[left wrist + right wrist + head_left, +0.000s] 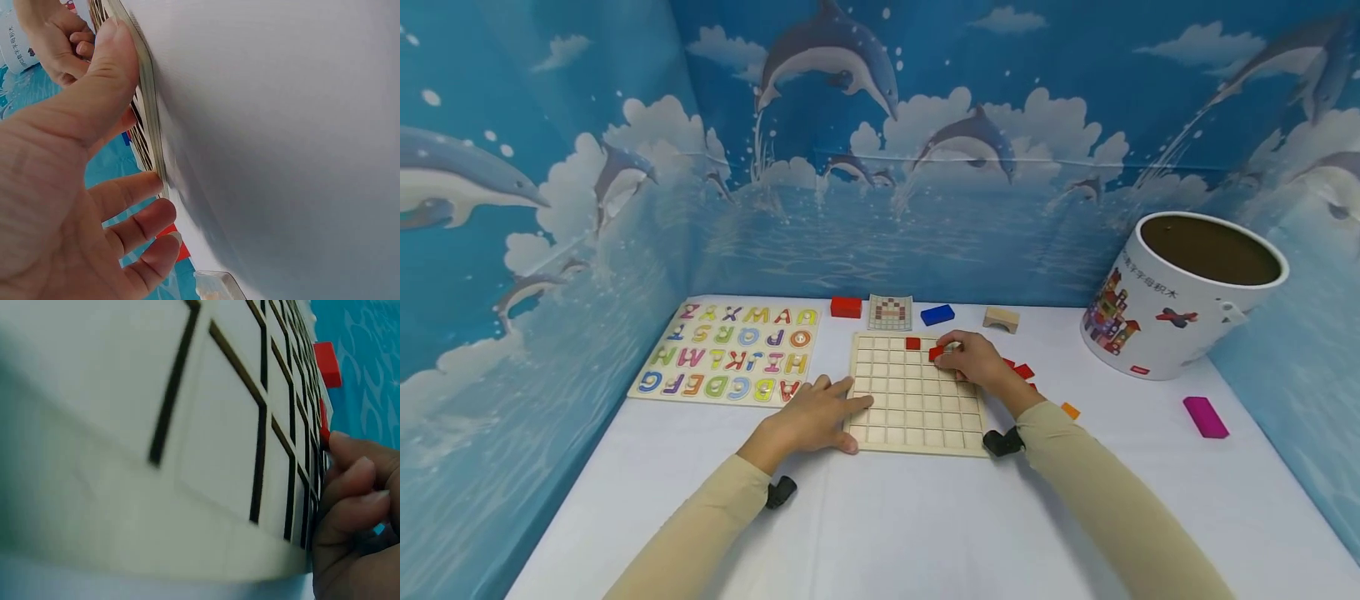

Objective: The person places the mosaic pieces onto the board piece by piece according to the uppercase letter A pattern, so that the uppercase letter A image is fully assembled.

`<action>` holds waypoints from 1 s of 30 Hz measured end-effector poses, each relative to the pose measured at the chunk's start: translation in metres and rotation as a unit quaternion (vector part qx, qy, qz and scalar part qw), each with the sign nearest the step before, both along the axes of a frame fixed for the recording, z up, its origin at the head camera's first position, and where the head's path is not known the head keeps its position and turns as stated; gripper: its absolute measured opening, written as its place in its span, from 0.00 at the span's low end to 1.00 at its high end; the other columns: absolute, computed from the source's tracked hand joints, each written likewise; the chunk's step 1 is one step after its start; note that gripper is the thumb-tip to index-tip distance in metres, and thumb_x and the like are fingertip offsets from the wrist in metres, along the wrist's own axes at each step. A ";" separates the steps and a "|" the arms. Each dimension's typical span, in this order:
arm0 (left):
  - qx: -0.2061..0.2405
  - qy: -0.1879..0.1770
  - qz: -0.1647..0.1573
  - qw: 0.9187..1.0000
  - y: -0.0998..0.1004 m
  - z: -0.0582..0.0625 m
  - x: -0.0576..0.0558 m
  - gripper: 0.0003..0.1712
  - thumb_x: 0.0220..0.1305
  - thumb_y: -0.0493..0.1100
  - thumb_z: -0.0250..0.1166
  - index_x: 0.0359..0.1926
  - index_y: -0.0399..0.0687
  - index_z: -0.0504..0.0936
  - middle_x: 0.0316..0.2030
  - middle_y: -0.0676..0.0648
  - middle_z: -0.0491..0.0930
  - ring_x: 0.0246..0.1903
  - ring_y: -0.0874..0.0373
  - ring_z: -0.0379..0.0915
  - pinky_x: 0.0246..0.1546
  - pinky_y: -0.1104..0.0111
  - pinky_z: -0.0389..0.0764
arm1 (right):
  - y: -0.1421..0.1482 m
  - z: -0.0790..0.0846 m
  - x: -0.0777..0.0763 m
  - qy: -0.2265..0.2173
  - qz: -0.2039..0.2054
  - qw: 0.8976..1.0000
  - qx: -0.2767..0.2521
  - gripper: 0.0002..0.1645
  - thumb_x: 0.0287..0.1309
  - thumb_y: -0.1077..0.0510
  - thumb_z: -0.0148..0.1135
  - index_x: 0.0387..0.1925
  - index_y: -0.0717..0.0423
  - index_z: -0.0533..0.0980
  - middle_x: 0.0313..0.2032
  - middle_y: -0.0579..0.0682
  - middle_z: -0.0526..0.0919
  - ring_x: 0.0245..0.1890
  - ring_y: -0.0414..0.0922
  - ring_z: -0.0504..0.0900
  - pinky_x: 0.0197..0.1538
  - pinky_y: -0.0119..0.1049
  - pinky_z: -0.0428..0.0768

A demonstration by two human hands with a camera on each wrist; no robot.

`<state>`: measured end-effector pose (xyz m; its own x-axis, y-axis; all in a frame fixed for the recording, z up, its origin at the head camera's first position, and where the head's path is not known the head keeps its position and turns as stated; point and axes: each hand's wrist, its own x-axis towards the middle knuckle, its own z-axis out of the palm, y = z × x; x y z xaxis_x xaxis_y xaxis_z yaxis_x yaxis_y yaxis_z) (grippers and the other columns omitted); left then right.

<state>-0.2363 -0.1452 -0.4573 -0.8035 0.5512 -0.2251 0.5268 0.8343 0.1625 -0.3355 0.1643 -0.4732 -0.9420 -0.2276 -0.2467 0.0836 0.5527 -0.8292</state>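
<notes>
A wooden grid board (916,408) lies flat on the table between both hands. My left hand (814,417) touches the board's left edge with fingers spread; in the left wrist view the thumb (112,56) lies against the board's rim. Over the upper right of the grid, my right hand (976,360) pinches a small red square tile (936,353) between thumb and fingertips. One red tile (913,343) sits in the top row, just left of the right hand. Several loose red tiles (1024,371) lie right of the board, partly hidden by the right arm.
Behind the board stand a red block (846,307), a pattern card (891,313), a blue block (937,315) and a wooden arch (1002,319). An alphabet puzzle board (700,387) lies left. Rightward are an orange piece (1071,411), a magenta block (1206,417) and a white bucket (1157,321).
</notes>
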 end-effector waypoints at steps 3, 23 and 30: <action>-0.001 0.001 0.003 1.000 0.002 0.001 0.000 0.47 0.56 0.65 0.73 0.75 0.66 0.68 0.77 0.42 0.59 0.64 0.45 0.62 0.61 0.48 0.67 | -0.006 0.001 -0.001 0.043 0.019 0.997 0.067 0.22 0.67 0.54 0.66 0.60 0.52 0.78 0.35 0.55 0.81 0.29 0.48 0.76 0.35 0.41 0.75; 0.000 -0.001 0.009 1.000 0.003 0.001 0.000 0.47 0.55 0.65 0.73 0.75 0.66 0.68 0.77 0.42 0.59 0.65 0.43 0.61 0.62 0.46 0.66 | 0.046 0.014 0.007 0.063 -0.005 0.994 0.093 0.31 0.68 0.50 0.65 0.70 0.50 0.72 0.46 0.59 0.80 0.39 0.52 0.78 0.38 0.41 0.77; -0.001 -0.013 0.013 1.000 0.003 -0.003 -0.001 0.47 0.56 0.64 0.73 0.76 0.67 0.67 0.78 0.43 0.58 0.67 0.43 0.59 0.64 0.45 0.65 | 0.105 0.018 0.020 0.026 -0.049 0.994 0.095 0.35 0.69 0.51 0.64 0.73 0.55 0.67 0.53 0.63 0.76 0.44 0.55 0.77 0.47 0.42 0.80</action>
